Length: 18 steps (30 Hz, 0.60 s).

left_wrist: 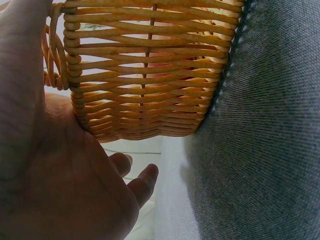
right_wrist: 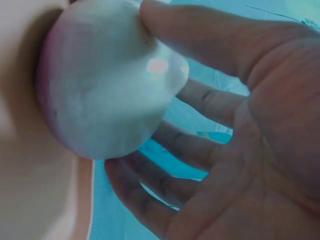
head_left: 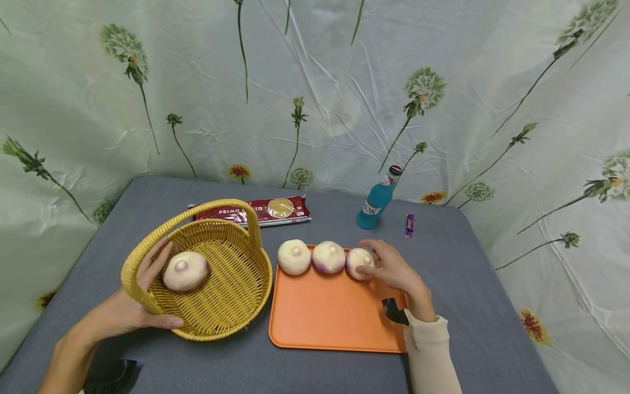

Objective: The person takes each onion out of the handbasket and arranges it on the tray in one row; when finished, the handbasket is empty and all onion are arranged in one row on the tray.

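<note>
A yellow wicker basket (head_left: 231,273) with a tall arched handle stands on the left of the table. My left hand (head_left: 118,314) grips its left side, the thumb at the front rim and the fingers reaching past the handle's base. One white turnip (head_left: 186,271) lies inside the basket, close to those fingers. On the orange tray (head_left: 334,317), three turnips line the back edge: a left one (head_left: 294,257), a middle one (head_left: 328,258) and a right one (head_left: 360,264). My right hand (head_left: 394,268) holds the right turnip (right_wrist: 105,85), thumb and fingers on opposite sides, purple side down at the tray.
Behind the basket lies a red pasta packet (head_left: 280,210). A blue bottle (head_left: 376,202) stands beyond the tray, with a purple-wrapped candy (head_left: 410,225) to its right. A flower-printed curtain (head_left: 325,98) hangs behind the grey table (head_left: 472,306).
</note>
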Motion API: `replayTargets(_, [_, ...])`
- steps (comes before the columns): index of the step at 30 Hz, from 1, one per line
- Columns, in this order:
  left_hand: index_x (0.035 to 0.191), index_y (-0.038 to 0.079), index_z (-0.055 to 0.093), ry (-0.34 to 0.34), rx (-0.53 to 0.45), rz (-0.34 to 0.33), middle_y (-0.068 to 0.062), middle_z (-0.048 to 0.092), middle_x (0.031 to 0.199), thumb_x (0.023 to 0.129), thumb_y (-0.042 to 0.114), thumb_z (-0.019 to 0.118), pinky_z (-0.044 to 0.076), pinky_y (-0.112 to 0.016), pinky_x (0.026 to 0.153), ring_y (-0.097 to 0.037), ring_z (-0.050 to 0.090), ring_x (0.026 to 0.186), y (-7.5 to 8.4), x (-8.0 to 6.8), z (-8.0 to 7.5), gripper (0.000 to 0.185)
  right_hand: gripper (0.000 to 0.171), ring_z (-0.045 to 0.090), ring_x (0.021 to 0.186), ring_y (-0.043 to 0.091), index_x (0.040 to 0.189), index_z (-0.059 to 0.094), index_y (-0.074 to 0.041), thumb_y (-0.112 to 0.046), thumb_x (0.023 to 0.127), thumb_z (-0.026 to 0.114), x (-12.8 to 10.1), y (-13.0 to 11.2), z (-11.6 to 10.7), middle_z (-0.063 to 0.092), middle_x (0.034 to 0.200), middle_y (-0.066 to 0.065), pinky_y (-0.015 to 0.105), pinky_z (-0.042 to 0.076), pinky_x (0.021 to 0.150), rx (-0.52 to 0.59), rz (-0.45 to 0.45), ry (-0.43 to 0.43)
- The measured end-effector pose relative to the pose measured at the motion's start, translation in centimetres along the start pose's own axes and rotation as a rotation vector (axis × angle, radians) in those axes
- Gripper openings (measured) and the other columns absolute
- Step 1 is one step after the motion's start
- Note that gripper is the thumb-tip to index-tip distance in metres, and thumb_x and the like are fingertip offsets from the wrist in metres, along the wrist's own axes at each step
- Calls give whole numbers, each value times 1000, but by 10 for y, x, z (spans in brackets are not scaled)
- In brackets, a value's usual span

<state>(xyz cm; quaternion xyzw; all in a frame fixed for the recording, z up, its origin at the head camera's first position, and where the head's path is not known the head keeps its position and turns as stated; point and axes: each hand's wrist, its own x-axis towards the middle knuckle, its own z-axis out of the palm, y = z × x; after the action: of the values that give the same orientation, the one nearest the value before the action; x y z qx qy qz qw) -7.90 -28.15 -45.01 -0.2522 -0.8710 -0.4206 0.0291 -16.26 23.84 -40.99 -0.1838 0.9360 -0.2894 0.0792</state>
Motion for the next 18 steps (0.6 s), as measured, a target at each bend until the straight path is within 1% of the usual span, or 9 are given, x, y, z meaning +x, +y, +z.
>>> replayTargets(7, [161,4,0,0,0,7,-21,-5,166,51,17,99,2,-2,105,0,-8,148,0,-1,1,149,43,57,117,37,127,63,-4,-20,89,77,1,0,4,63,127,17,57,44,99,-4,-28,39])
replayTargets(9, [161,4,0,3,0,10,-22,-5,166,51,17,99,2,-2,105,0,-7,149,-1,-1,1,149,43,56,117,37,126,63,-4,-20,89,77,2,0,5,64,127,17,57,43,99,-9,-30,51])
replayTargets(13, [161,6,1,11,-6,-14,-19,-5,166,53,17,99,4,-1,105,0,-7,149,-2,-1,2,147,44,56,119,38,127,63,-3,-18,88,78,3,0,5,63,128,18,57,43,101,-7,-36,70])
replayTargets(16, [162,7,0,6,-13,-23,-18,-7,167,54,16,99,3,-1,104,0,-8,149,-2,-1,1,146,45,56,121,39,127,62,-2,-18,88,78,3,0,5,63,129,19,58,43,101,-7,-42,79])
replayTargets(18, [162,8,-1,-1,-18,-17,-18,-7,166,53,15,99,3,-2,104,-1,-9,149,-2,-1,1,147,45,56,121,38,127,62,-2,-18,88,78,3,0,5,63,129,19,57,43,102,-9,-45,82])
